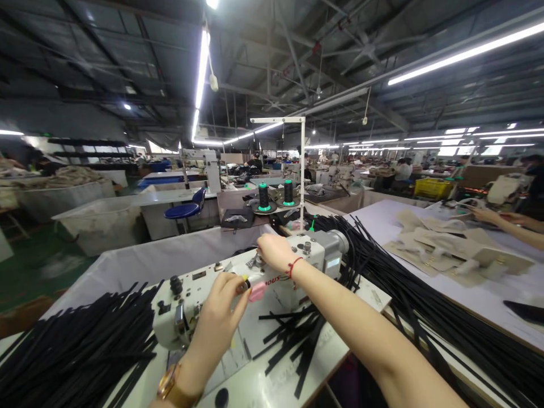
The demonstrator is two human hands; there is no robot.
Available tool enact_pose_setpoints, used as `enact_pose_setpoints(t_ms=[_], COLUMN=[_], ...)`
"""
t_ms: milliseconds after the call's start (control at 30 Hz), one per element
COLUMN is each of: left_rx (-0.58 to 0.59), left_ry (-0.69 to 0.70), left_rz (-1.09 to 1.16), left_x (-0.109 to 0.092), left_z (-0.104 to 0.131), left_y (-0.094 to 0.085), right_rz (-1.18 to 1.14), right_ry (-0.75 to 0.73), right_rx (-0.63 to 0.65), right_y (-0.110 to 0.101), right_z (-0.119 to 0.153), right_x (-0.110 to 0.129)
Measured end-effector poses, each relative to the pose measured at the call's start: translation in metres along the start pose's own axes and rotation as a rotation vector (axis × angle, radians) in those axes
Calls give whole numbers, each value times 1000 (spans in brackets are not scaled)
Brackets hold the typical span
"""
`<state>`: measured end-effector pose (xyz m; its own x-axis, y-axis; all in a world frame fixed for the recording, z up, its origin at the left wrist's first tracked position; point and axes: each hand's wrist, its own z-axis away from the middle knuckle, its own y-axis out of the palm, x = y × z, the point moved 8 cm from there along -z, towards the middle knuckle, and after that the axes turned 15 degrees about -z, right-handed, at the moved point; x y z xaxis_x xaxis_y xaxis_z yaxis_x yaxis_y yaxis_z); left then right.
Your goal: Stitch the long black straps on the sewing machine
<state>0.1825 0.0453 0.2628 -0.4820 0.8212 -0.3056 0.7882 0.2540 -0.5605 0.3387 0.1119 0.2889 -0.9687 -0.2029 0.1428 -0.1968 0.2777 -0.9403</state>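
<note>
My left hand (221, 306) is raised in front of the sewing machine's arm. Its thumb and fingers pinch a small dark round piece (243, 285) that looks like a bobbin. Just right of it, a pink patch (257, 291) shows on the front of the white sewing machine (312, 255). My right hand (275, 253) reaches over the top of the machine, its fingers bent together at a small metal fitting (256, 261). Whatever those fingertips hold is hidden. Two black thread spools (264, 198) with green bases stand behind the machine.
Black strips lie in a large pile (85, 340) at left, a loose bunch (297, 340) on the machine table, and a long bundle (408, 289) at right. On the right-hand table (374, 218) are beige pieces (442, 249) and another person's hands (488, 216). A thread stand (302, 170) rises behind.
</note>
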Motion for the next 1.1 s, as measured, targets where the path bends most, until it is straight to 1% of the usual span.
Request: enact_pose_setpoints(t_ms=[100,200,300,367,433,500,567,633,700,767,833,933,1033,1100], left_rx=[-7,27,42,36,25,10,-7,-22,-30,-30,-40,-53,-47,-32], left_ry=[36,65,98,140,171,160,130,138,151,135,101,98,133,158], left_rz=[-64,-98,-141,-176,-197,-204,-211,-218,-210,-190,-173,-175,-180,-196], left_x=[1,3,4,4,4,4,6,5,5,6,8,8,8,9], left_z=[0,-2,-2,0,1,0,-2,-3,-2,-2,-2,-2,-3,-4], left_y=[-5,-2,1,1,-1,-3,-6,-9,-11,-12,-13,-15,-12,-6], right_rz=[12,9,29,34,21,7,9,13,7,0,2,5,-15,-20], right_ry=[2,-38,7,9,-30,-47,-10,15,-8,-29,-9,20,-27,-21], right_rx=[17,11,-16,-1,20,15,-2,0,9,0,-20,-27,-20,-39], right_y=[0,0,-3,-2,0,1,0,1,2,3,2,4,7,5], right_z=[3,4,4,6,8,8,6,5,5,4,3,3,3,3], right_x=[0,5,1,1,7,10,8,5,6,7,4,0,6,5])
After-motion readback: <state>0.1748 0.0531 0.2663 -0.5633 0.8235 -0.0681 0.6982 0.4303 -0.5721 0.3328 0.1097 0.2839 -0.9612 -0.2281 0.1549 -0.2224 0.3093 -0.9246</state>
